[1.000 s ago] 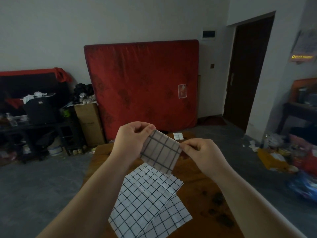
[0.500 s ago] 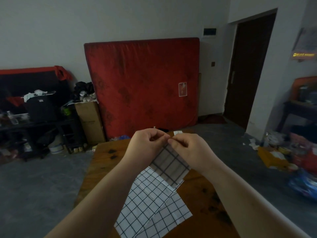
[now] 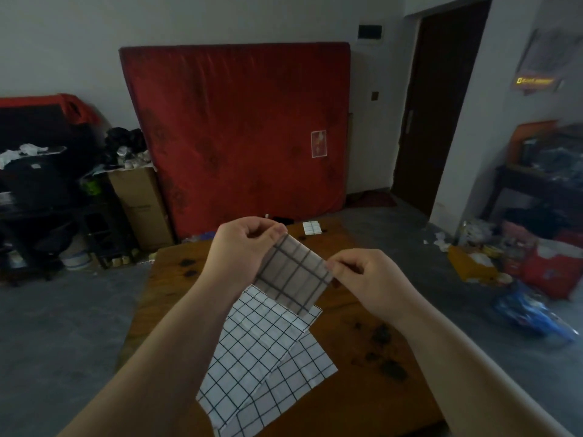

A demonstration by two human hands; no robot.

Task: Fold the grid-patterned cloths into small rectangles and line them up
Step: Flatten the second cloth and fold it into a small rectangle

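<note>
I hold a small folded grid-patterned cloth (image 3: 295,275) in the air above the wooden table (image 3: 362,367). My left hand (image 3: 243,244) pinches its upper left corner and my right hand (image 3: 362,275) pinches its right corner, so the piece hangs stretched and tilted between them. Under it two larger white grid cloths (image 3: 262,357) lie flat and overlapping on the table. One small folded grid cloth (image 3: 311,228) rests at the table's far edge.
Dark stains (image 3: 383,351) mark the table on the right. A red mattress (image 3: 236,130) leans on the far wall, with a cardboard box (image 3: 142,206) and cluttered shelves to its left. Bags and litter (image 3: 520,266) cover the floor at right, by a dark doorway (image 3: 441,105).
My hands had come together over the cloth half a second ago; now they are apart again, holding the piece spread by two corners. The cloths on the table have not moved.
</note>
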